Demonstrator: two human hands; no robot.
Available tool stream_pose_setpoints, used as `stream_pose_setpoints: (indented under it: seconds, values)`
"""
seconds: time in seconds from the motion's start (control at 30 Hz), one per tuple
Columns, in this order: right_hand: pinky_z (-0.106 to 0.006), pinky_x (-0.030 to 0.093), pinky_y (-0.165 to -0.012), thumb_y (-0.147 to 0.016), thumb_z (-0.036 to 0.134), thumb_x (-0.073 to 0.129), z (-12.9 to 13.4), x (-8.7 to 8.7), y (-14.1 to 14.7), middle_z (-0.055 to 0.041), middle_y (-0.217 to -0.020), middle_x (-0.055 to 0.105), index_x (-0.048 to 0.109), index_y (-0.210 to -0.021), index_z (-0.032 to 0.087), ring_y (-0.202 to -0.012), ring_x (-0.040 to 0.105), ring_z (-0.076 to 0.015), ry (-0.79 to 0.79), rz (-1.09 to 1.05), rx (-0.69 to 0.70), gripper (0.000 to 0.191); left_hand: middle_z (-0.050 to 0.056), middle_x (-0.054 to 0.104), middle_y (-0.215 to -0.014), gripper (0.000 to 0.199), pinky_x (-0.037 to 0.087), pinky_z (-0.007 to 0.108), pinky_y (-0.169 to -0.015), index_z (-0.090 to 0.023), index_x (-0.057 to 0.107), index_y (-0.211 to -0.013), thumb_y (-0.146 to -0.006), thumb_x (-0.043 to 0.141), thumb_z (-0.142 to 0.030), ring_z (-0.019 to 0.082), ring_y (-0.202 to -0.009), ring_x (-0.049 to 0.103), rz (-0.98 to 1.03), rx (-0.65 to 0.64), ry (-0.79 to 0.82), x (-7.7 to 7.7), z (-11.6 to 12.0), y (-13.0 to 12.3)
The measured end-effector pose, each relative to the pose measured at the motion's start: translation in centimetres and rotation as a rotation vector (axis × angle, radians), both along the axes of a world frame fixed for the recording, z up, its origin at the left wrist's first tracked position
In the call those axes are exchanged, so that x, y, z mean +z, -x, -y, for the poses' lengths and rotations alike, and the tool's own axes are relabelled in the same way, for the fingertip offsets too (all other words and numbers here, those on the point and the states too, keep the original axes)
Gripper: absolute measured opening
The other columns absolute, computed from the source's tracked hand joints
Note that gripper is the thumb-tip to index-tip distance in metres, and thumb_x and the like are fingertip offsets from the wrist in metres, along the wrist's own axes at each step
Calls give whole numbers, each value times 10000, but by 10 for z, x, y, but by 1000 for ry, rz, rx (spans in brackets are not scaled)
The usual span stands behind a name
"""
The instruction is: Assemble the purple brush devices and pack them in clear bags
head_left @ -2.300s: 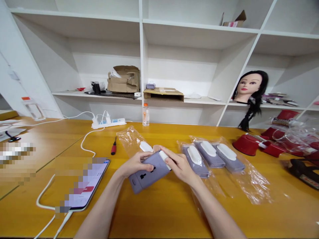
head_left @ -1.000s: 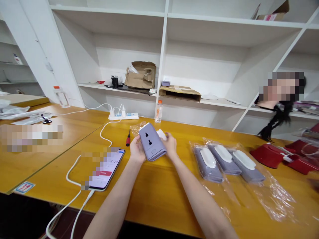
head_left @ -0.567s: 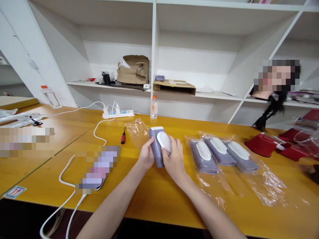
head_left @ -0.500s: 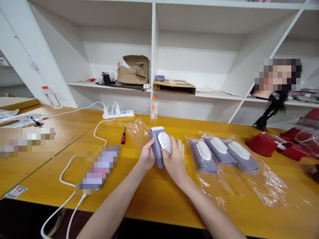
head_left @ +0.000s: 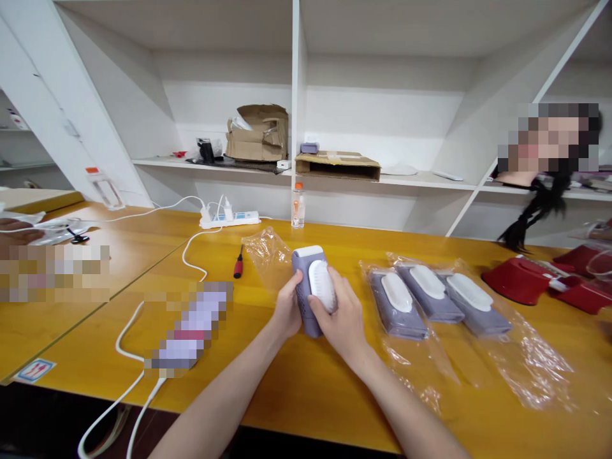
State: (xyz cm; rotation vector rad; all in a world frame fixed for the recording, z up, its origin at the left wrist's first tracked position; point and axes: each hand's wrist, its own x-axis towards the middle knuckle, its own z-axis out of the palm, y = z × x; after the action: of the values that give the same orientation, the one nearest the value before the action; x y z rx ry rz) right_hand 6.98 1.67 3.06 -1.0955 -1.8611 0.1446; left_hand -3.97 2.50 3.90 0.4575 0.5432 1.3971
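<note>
Over the yellow wooden table [head_left: 296,408], head view: left hand [head_left: 287,306] and right hand [head_left: 342,312] both closed on a lavender socket unit [head_left: 303,312], held just above the tabletop, upright, slightly tilted. Left fingers curl round the unit's left side. Right fingers wrap over a white oval cap [head_left: 322,287] on its face, pressing it, thumb side toward the left hand.

Just left of the unit, a crumpled clear plastic bag [head_left: 268,258] lies on the table. Further left are a red-handled screwdriver [head_left: 238,264], a blurred phone [head_left: 189,328] and a white power strip [head_left: 229,220]. Behind the unit stands a plastic bottle [head_left: 298,207].

Right of the unit, 3 bagged lavender units [head_left: 428,299] lie side by side, white caps up. Further right are red plastic pieces [head_left: 519,284]. Well left, another person's hand [head_left: 19,234] rests at the frame edge.
</note>
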Motion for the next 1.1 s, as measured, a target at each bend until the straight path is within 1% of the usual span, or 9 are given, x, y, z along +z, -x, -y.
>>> stream_pose_setpoints:
  seconds: [0.1, 0.2, 0.43, 0.53, 0.63, 0.73, 0.83, 0.97, 1.1]
  values:
    - [-400, 441, -886, -797, 359, 503, 0, -4, 1, -125, -1189, 524, 361, -1292, 178, -1083, 515, -251, -45, 5, 21, 545, 119, 676, -978, 388, 413, 376, -931, -97, 624, -1022, -826, 424, -365, 268, -1016, 579, 30, 21, -19, -1, 0, 2]
    - [-399, 444, -887, -794, 354, 508, -1, -4, -1, -131, -1202, 525, 367, -1286, 172, -1104, 507, -249, -86, 8, 41, 544, 121, 678, -971, 413, 404, 388, -937, -96, 618, -1030, -835, 394, -383, 271, -1027, 573, 55, 13, -28, -3, -1, 3]
    - [-396, 405, -955, -792, 351, 523, -5, 0, -8, -98, -1267, 500, 356, -1299, 184, -1150, 481, -229, -52, -46, 12, 559, 124, 664, -1022, 407, 391, 385, -956, -96, 593, -1086, -843, 399, -359, 267, -1037, 570, 44, -24, -33, 0, 2, 1]
    - [-390, 411, -953, -779, 330, 530, -5, -1, -9, -106, -1244, 518, 371, -1292, 174, -1134, 497, -231, -90, -21, 38, 559, 122, 660, -1039, 408, 393, 373, -958, -101, 595, -1089, -844, 404, -365, 263, -1044, 567, 33, -21, -30, 0, 2, 2]
    - [-386, 420, -945, -776, 311, 527, -6, -1, -10, -109, -1218, 539, 392, -1278, 169, -1115, 513, -229, -97, -16, 29, 539, 121, 667, -1019, 412, 398, 373, -955, -100, 605, -1073, -843, 407, -378, 265, -1043, 568, 32, -3, -35, -2, 0, 5]
    - [-392, 426, -938, -780, 304, 520, -8, 1, -11, -100, -1221, 538, 398, -1274, 183, -1117, 512, -229, -90, -61, -10, 523, 121, 673, -1003, 408, 398, 385, -954, -104, 599, -1084, -831, 433, -378, 271, -1037, 572, 8, -35, -20, -4, 0, 6]
    - [-387, 423, -942, -783, 303, 517, -6, 1, -11, -101, -1238, 526, 380, -1286, 182, -1124, 507, -228, -109, -59, 13, 536, 132, 676, -988, 420, 403, 398, -946, -98, 598, -1084, -817, 452, -387, 280, -1021, 580, -10, -80, 8, -4, 1, 5]
    - [-372, 427, -936, -792, 319, 506, 0, -1, -8, -108, -1240, 523, 369, -1294, 166, -1137, 498, -229, -111, 3, 79, 542, 129, 681, -970, 434, 412, 390, -934, -97, 605, -1069, -834, 410, -405, 274, -1005, 589, 19, -35, -3, -4, 0, 4]
    - [-373, 444, -907, -817, 337, 470, 3, -3, -5, -108, -1234, 529, 364, -1292, 175, -1116, 516, -225, -88, 11, 40, 513, 121, 686, -947, 416, 423, 381, -921, -100, 611, -1055, -832, 416, -393, 272, -988, 597, 23, 6, -1, -4, -1, 5]
